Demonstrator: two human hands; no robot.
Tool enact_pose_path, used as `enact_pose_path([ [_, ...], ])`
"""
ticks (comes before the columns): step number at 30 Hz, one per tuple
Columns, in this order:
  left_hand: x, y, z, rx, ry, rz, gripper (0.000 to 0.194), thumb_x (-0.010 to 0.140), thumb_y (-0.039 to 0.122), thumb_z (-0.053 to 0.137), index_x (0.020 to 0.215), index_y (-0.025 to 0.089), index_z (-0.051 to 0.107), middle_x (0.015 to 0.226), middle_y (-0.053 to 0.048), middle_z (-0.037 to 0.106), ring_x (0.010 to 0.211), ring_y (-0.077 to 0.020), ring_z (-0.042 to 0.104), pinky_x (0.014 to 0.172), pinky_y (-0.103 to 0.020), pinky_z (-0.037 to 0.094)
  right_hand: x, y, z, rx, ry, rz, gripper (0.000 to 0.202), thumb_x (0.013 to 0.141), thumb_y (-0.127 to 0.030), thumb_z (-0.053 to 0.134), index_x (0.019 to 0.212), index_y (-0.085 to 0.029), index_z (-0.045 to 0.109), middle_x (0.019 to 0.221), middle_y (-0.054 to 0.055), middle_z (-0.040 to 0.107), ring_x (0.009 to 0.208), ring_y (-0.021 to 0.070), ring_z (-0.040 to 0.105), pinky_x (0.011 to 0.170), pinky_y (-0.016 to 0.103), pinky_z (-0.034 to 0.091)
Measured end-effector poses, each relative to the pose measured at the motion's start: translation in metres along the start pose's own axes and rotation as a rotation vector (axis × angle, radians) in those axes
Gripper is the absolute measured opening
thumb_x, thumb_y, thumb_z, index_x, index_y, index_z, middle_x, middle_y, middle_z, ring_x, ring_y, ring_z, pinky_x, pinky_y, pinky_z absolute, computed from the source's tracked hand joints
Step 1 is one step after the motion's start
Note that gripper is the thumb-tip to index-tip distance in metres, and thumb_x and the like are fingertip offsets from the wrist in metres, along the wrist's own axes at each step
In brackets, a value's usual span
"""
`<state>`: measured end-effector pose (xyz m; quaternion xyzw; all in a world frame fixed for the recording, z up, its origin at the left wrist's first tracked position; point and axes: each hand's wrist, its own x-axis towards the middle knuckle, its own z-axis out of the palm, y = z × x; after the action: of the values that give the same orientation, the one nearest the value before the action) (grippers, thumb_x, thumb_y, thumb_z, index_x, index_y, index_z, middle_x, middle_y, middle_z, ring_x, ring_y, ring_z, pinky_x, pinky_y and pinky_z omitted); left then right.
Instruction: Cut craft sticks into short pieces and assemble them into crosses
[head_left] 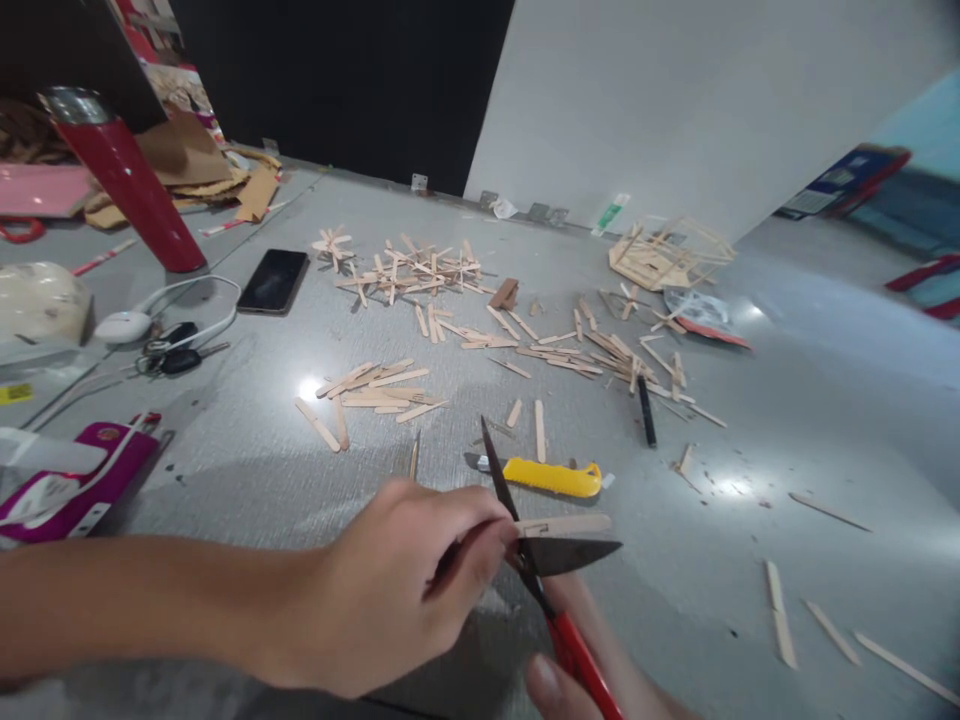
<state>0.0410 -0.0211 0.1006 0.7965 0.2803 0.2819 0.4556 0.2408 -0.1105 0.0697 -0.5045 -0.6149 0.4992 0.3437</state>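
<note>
Between thumb and forefinger, my left hand [397, 585] pinches one end of a wooden craft stick [566, 525], which points to the right. Red-handled scissors [562, 630] are in my right hand [577, 680], low in the view and partly cut off by the frame. Their dark blades are spread apart, with the stick lying between them close to my left fingertips. Pencil-like marks show on the stick. Just beyond the blades lies a yellow utility knife [551, 477]. Another craft stick [539, 432] rests behind the knife.
Piles of craft sticks [375, 388] cover the middle of the grey table. A stick-built frame [667, 258] stands at the back right. A black pen [646, 410] lies right of centre. To the left are a phone [274, 280], keys [180, 350], a red flask [135, 185] and a purple box [90, 480].
</note>
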Motion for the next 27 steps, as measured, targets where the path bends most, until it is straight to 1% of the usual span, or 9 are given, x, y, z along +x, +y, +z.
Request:
enact_pose_path([
  [3,0.002,0.002,-0.003,0.010,-0.022,0.002,0.028,0.103,0.019,0.048,0.079,0.017,0.061,0.061,0.007,0.051,0.050,-0.0053,0.041,0.050,-0.015,0.033,0.000,0.001,0.000,0.008,-0.019,-0.027,0.058,0.097,-0.062,0.063,0.137,-0.022,0.064,0.139,0.017,0.069,0.131,0.0380,0.064,0.110,0.050,0.055],
  [5,0.004,0.004,-0.005,0.015,-0.048,-0.003,0.028,0.103,0.019,0.048,0.077,0.017,0.060,0.060,0.008,0.050,0.049,-0.0049,0.041,0.049,-0.015,0.033,-0.002,0.005,0.000,0.001,-0.011,-0.054,0.052,0.098,-0.057,0.064,0.136,-0.022,0.064,0.141,0.017,0.068,0.131,0.0374,0.064,0.110,0.049,0.055],
  [9,0.004,0.006,-0.006,0.026,-0.065,-0.015,0.029,0.103,0.019,0.049,0.077,0.017,0.061,0.060,0.007,0.054,0.050,-0.0052,0.045,0.050,-0.015,0.035,-0.010,0.017,0.003,-0.038,0.056,-0.052,0.043,0.099,-0.049,0.066,0.134,-0.024,0.064,0.134,0.016,0.071,0.128,0.0351,0.067,0.109,0.048,0.055],
  [13,0.003,0.006,-0.005,0.028,-0.058,-0.004,0.029,0.103,0.019,0.049,0.078,0.017,0.063,0.060,0.006,0.059,0.049,-0.0059,0.047,0.050,-0.016,0.035,-0.015,0.027,0.008,-0.039,0.107,-0.021,0.034,0.102,-0.044,0.064,0.130,-0.026,0.066,0.128,0.013,0.072,0.124,0.0330,0.068,0.109,0.049,0.056],
  [17,0.002,0.008,-0.005,0.041,-0.055,0.003,0.030,0.103,0.019,0.048,0.079,0.016,0.066,0.065,0.002,0.068,0.053,-0.0074,0.057,0.053,-0.017,0.039,-0.014,0.030,0.012,-0.015,0.123,-0.051,0.027,0.101,-0.041,0.065,0.124,-0.027,0.067,0.121,0.012,0.073,0.119,0.0323,0.069,0.106,0.048,0.057],
  [20,0.002,0.009,-0.006,0.063,-0.053,0.009,0.030,0.103,0.018,0.049,0.080,0.016,0.067,0.064,0.002,0.069,0.052,-0.0071,0.057,0.053,-0.017,0.039,-0.014,0.030,0.014,0.005,0.156,-0.053,0.026,0.102,-0.041,0.064,0.123,-0.027,0.066,0.119,0.012,0.072,0.116,0.0317,0.069,0.104,0.047,0.058],
  [22,0.002,0.008,-0.006,0.070,-0.054,0.014,0.030,0.104,0.018,0.049,0.080,0.016,0.067,0.064,0.003,0.068,0.052,-0.0068,0.057,0.053,-0.016,0.038,-0.014,0.028,0.014,0.011,0.155,-0.057,0.026,0.103,-0.040,0.063,0.124,-0.026,0.066,0.118,0.012,0.072,0.115,0.0319,0.070,0.103,0.047,0.059],
  [25,0.002,0.006,-0.006,0.081,-0.055,0.007,0.030,0.104,0.018,0.049,0.080,0.016,0.067,0.064,0.002,0.069,0.052,-0.0074,0.059,0.054,-0.017,0.039,-0.014,0.029,0.013,0.007,0.110,-0.081,0.024,0.102,-0.034,0.063,0.125,-0.026,0.065,0.117,0.013,0.072,0.113,0.0326,0.070,0.101,0.047,0.060],
  [27,0.000,0.005,-0.005,0.078,-0.059,-0.001,0.031,0.104,0.019,0.048,0.080,0.016,0.067,0.065,0.001,0.070,0.054,-0.0081,0.061,0.055,-0.018,0.041,-0.014,0.030,0.012,0.010,0.127,-0.119,0.025,0.102,-0.032,0.064,0.126,-0.027,0.065,0.116,0.012,0.073,0.110,0.0327,0.071,0.099,0.046,0.061],
])
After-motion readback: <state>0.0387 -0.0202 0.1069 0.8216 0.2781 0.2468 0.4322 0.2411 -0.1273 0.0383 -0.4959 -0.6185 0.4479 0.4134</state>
